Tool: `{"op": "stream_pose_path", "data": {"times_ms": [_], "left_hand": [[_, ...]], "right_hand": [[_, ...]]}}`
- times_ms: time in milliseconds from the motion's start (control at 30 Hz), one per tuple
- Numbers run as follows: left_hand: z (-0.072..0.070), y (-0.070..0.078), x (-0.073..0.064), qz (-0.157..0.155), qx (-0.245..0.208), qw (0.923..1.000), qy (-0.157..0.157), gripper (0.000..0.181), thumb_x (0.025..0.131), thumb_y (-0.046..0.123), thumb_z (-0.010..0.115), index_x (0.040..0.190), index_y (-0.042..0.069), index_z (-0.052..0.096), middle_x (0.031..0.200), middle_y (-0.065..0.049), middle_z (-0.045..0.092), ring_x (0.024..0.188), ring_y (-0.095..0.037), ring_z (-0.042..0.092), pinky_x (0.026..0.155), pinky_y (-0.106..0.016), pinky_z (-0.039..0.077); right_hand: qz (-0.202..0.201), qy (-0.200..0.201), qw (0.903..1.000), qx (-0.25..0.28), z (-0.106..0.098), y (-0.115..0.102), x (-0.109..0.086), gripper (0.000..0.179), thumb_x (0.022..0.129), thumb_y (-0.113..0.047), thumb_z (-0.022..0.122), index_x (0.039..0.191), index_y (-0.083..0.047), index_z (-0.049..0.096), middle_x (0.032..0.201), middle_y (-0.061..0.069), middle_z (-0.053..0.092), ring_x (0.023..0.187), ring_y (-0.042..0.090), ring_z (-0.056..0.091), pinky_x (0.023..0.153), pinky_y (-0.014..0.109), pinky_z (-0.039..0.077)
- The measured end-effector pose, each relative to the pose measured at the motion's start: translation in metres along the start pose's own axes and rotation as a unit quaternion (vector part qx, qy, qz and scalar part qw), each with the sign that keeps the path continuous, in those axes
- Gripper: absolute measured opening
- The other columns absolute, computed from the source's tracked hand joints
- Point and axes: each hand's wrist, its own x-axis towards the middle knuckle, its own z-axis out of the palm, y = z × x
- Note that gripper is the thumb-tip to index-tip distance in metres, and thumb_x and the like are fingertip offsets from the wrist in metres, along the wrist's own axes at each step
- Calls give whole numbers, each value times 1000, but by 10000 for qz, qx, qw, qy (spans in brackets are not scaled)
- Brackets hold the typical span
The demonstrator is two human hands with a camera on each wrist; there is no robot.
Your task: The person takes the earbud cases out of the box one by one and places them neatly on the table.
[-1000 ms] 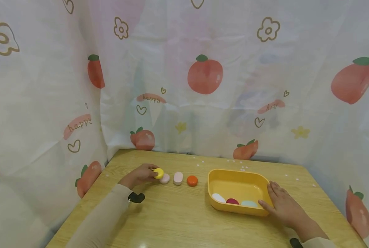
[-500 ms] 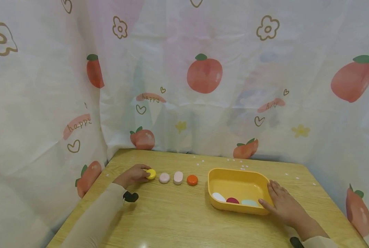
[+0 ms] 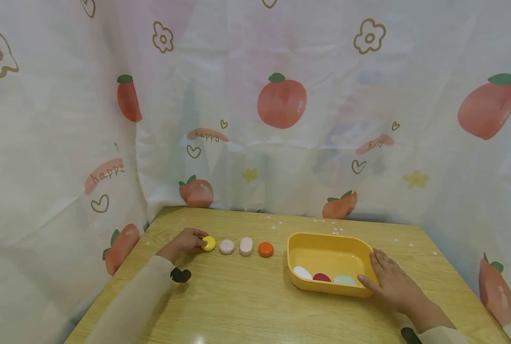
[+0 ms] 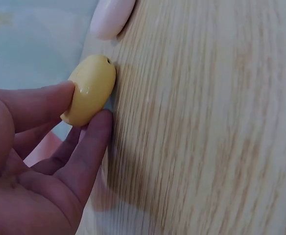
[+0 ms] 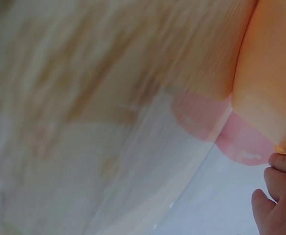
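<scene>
At the left end of a row on the table, my left hand [image 3: 186,242] pinches a small glossy yellow rounded piece [image 3: 209,243] between thumb and fingers. The left wrist view shows this yellow piece [image 4: 91,90] low at the wooden surface, with a small dark hole near one end. To its right, in a line, lie a pale pink round piece [image 3: 227,247], a pale pink oblong piece [image 3: 246,246] and an orange round piece [image 3: 265,249]. With straight fingers, my right hand [image 3: 397,284] rests against the right end of a yellow plastic bin [image 3: 330,288].
Inside the bin lie a white piece [image 3: 303,273], a dark red piece [image 3: 322,277] and a pale green piece [image 3: 345,280]. Small white specks dot the back of the wooden table [image 3: 238,306]. A fruit-printed curtain [image 3: 238,95] hangs around the back and sides.
My left hand has moved left with the yellow piece, away from the pale pink round one, then settled slightly lower. The right hand stays at the bin.
</scene>
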Motion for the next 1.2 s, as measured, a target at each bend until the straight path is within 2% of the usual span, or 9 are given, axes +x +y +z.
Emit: {"op": "stream_pose_path", "data": {"times_ms": [133, 267, 467, 600, 800, 1033, 1200], "left_hand": [[3, 3, -1, 107, 243, 9996, 49, 40, 92, -8, 59, 131, -13, 51, 126, -29, 46, 96, -24, 60, 79, -34, 55], [5, 7, -3, 184, 676, 9974, 182, 37, 92, -8, 59, 128, -14, 54, 123, -27, 51, 94, -22, 60, 77, -34, 56], [6, 8, -3, 299, 1323, 9904, 249, 34, 92, -7, 58, 125, -15, 55, 120, -25, 57, 90, -21, 61, 73, -33, 56], [7, 7, -3, 266, 1412, 9893, 265, 34, 93, -5, 58, 125, -15, 55, 116, -24, 60, 87, -22, 63, 71, -32, 56], [8, 6, -2, 306, 1541, 9873, 226, 34, 93, -3, 59, 124, -16, 55, 118, -26, 59, 90, -23, 64, 73, -32, 56], [9, 0, -2, 329, 1717, 9841, 304, 36, 93, 0, 60, 125, -16, 55, 116, -25, 61, 86, -20, 64, 69, -30, 55], [8, -2, -1, 336, 1759, 9832, 341, 35, 93, 1, 60, 124, -15, 56, 116, -24, 61, 90, -20, 63, 71, -31, 55]], "right_hand": [[-17, 52, 10000, -53, -2, -1, 1, 86, 100, -52, 47, 145, 18, 22, 152, 35, 15, 139, 50, 13, 115, 53, -1], [-51, 116, 9999, -74, -3, -2, 2, 85, 100, -50, 48, 145, 17, 22, 152, 35, 16, 139, 50, 14, 115, 55, 2], [-43, 120, 9999, -55, -2, -1, 1, 86, 100, -51, 47, 144, 18, 23, 152, 36, 17, 139, 51, 14, 115, 52, -1], [8, 51, 10000, -28, -1, 0, 1, 87, 100, -53, 46, 145, 17, 21, 152, 35, 15, 140, 50, 12, 115, 52, -2], [-43, 101, 9999, 10, -2, 0, 0, 86, 100, -51, 47, 145, 18, 22, 152, 36, 15, 139, 51, 13, 115, 54, 0], [18, 40, 10000, 46, 1, 1, 1, 85, 100, -49, 48, 145, 17, 21, 152, 35, 15, 140, 51, 12, 114, 56, 1], [34, 42, 10000, 55, 0, 1, 2, 85, 100, -49, 49, 145, 17, 22, 152, 36, 15, 140, 51, 12, 114, 57, 3]]}}
